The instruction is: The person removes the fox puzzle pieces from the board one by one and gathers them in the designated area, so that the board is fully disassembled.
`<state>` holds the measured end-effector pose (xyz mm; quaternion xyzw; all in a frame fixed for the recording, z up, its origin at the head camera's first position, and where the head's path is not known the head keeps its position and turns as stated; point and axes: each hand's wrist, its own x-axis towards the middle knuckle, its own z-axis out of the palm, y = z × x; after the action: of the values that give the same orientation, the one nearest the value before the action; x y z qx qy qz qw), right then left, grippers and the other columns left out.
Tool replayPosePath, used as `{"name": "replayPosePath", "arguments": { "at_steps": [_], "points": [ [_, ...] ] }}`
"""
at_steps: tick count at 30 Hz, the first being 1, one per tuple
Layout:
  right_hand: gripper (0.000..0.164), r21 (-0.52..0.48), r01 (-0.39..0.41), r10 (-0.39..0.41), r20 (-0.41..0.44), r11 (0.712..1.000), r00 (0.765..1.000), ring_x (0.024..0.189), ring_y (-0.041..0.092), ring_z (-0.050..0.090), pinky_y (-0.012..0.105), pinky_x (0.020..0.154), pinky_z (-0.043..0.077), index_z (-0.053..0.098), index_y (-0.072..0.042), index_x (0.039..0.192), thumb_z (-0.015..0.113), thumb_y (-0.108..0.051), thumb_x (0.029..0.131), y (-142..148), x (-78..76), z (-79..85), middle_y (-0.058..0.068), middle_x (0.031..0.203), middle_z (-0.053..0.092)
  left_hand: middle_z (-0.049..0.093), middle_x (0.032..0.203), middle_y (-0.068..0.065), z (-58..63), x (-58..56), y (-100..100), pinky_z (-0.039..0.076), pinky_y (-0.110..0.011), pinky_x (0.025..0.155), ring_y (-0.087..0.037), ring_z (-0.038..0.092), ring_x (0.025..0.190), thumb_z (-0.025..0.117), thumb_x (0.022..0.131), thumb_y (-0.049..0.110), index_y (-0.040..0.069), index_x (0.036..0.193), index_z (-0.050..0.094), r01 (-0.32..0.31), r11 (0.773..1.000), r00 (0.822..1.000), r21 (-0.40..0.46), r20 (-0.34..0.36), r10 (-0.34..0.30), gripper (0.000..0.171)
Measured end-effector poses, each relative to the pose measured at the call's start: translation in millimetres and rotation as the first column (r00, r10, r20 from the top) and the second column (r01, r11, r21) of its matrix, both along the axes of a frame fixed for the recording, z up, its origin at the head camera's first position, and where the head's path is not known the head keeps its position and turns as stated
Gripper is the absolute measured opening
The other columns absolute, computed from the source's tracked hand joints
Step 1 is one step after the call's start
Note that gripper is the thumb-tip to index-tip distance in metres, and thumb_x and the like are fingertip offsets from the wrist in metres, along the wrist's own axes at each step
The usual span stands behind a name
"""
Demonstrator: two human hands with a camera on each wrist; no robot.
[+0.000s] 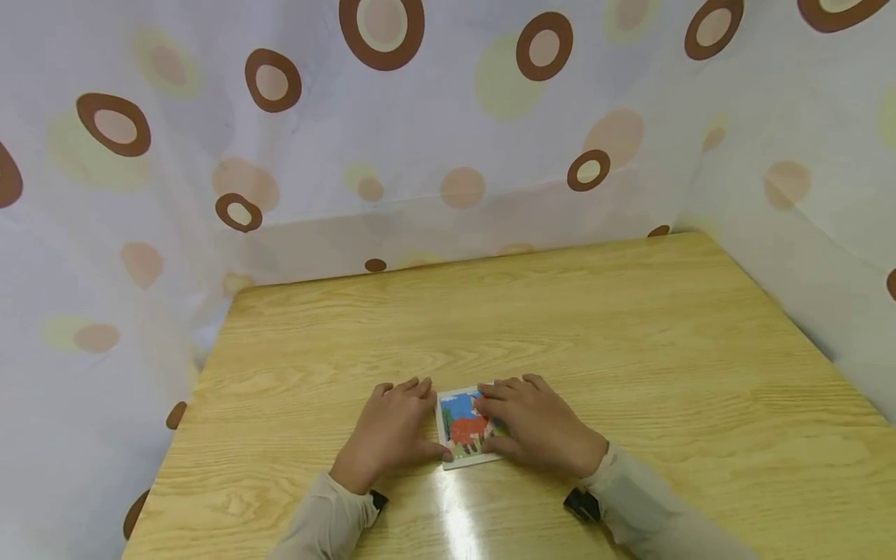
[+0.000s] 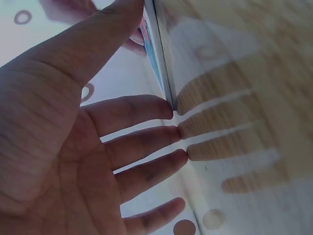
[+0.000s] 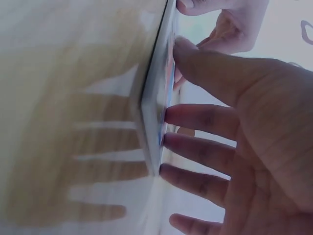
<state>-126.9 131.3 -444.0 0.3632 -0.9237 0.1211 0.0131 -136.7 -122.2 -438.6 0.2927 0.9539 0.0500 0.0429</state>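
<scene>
A small white-bordered picture board (image 1: 463,429) showing a reddish-orange animal under blue sky lies flat on the wooden table. At its left side is my left hand (image 1: 394,432), thumb by the near corner and index fingertip by the far one. In the left wrist view the fingers (image 2: 142,142) are straight and spread, tips down at the tabletop. My right hand (image 1: 537,425) covers the board's right part. Its extended fingers (image 3: 200,147) and thumb touch the picture face in the right wrist view, hiding some of the image.
The wood-grain table (image 1: 595,334) reflects a bright streak of light near its front. A white curtain (image 1: 420,132) with brown rings and pale dots hangs along the back and both sides. Dark straps (image 1: 582,504) show at the sleeve cuffs.
</scene>
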Motion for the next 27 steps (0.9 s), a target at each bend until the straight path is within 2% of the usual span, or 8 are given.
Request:
{"name": "replayPosePath", "arguments": {
  "at_steps": [4,6,8,10,14,18,22,27],
  "points": [
    [0.030,-0.068,-0.002,-0.002,-0.061,0.998,0.998,0.112,0.027,0.065,0.051,0.100,0.048,0.078,-0.015,0.099,0.076,-0.044,0.093,-12,-12.3,-0.1,0.007,0.121,0.071,0.058,0.148,-0.012,0.7,-0.4,-1,0.044,-0.061,0.103,-0.033,0.055,0.136,0.080,0.073,0.072,0.008,0.134,0.069,0.006,1.000,1.000,-0.018,-0.022,-0.007,0.090],
    [0.027,-0.111,-0.016,0.007,-0.075,0.994,0.997,0.100,0.024,0.064,0.045,0.091,0.051,0.076,-0.012,0.095,0.079,-0.039,0.092,-20,-18.6,1.1,0.006,0.110,0.069,0.058,0.147,-0.013,1.2,-0.2,-2,0.045,-0.061,0.102,-0.033,0.055,0.135,0.081,0.072,0.072,0.008,0.134,0.069,0.001,1.000,1.000,-0.013,-0.023,-0.002,0.089],
    [0.026,-0.158,-0.033,0.026,-0.047,0.987,0.999,0.090,0.019,0.060,0.037,0.081,0.053,0.075,-0.009,0.098,0.081,-0.033,0.091,-26,-24.0,1.5,0.005,0.104,0.065,0.058,0.148,-0.014,1.3,-0.4,-2,0.045,-0.061,0.101,-0.033,0.055,0.135,0.081,0.072,0.071,0.008,0.134,0.069,0.000,1.000,1.000,-0.004,-0.016,0.000,0.089],
    [0.028,-0.198,-0.044,0.049,0.016,0.979,0.999,0.083,0.014,0.055,0.030,0.073,0.050,0.073,-0.006,0.108,0.082,-0.027,0.092,-31,-28.0,1.2,0.004,0.102,0.060,0.058,0.147,-0.014,0.8,-0.8,-2,0.046,-0.062,0.100,-0.034,0.055,0.136,0.082,0.072,0.070,0.008,0.133,0.070,0.002,1.000,1.000,0.007,-0.010,-0.002,0.088],
    [0.033,-0.238,-0.042,0.080,0.152,0.970,0.985,0.082,0.010,0.054,0.026,0.073,0.051,0.068,-0.002,0.122,0.078,-0.017,0.094,-38,-34.3,-1.9,0.005,0.107,0.059,0.058,0.147,-0.013,-0.4,-1.9,-2,0.047,-0.061,0.098,-0.034,0.055,0.136,0.082,0.072,0.069,0.009,0.132,0.071,0.008,1.000,1.000,0.013,-0.009,-0.007,0.086],
    [0.033,-0.226,-0.020,0.072,0.226,0.974,0.972,0.085,0.013,0.057,0.030,0.077,0.053,0.067,-0.001,0.121,0.077,-0.018,0.095,-43,-36.9,-2.8,0.007,0.109,0.059,0.056,0.149,-0.014,0.1,-1.7,-2,0.046,-0.061,0.100,-0.034,0.054,0.137,0.082,0.073,0.069,0.009,0.136,0.069,0.005,1.000,1.000,0.005,-0.001,-0.005,0.089],
    [0.031,-0.205,-0.002,0.056,0.260,0.979,0.964,0.082,0.012,0.056,0.029,0.074,0.052,0.068,-0.001,0.117,0.078,-0.019,0.095,-44,-36.2,-2.2,0.006,0.106,0.059,0.053,0.151,-0.016,1.7,-1.2,-1,0.045,-0.061,0.103,-0.034,0.052,0.139,0.081,0.074,0.069,0.008,0.140,0.066,-0.003,1.000,1.000,0.003,0.027,0.002,0.092],
    [0.035,-0.165,0.025,0.024,0.290,0.986,0.957,0.079,0.013,0.054,0.030,0.072,0.050,0.067,-0.001,0.118,0.080,-0.022,0.093,-47,-34.0,-1.7,0.004,0.105,0.057,0.051,0.153,-0.016,2.8,-0.2,-2,0.044,-0.062,0.104,-0.033,0.050,0.140,0.083,0.067,0.073,0.008,0.143,0.063,-0.009,1.000,0.999,-0.006,0.046,0.009,0.102]
  ]
}}
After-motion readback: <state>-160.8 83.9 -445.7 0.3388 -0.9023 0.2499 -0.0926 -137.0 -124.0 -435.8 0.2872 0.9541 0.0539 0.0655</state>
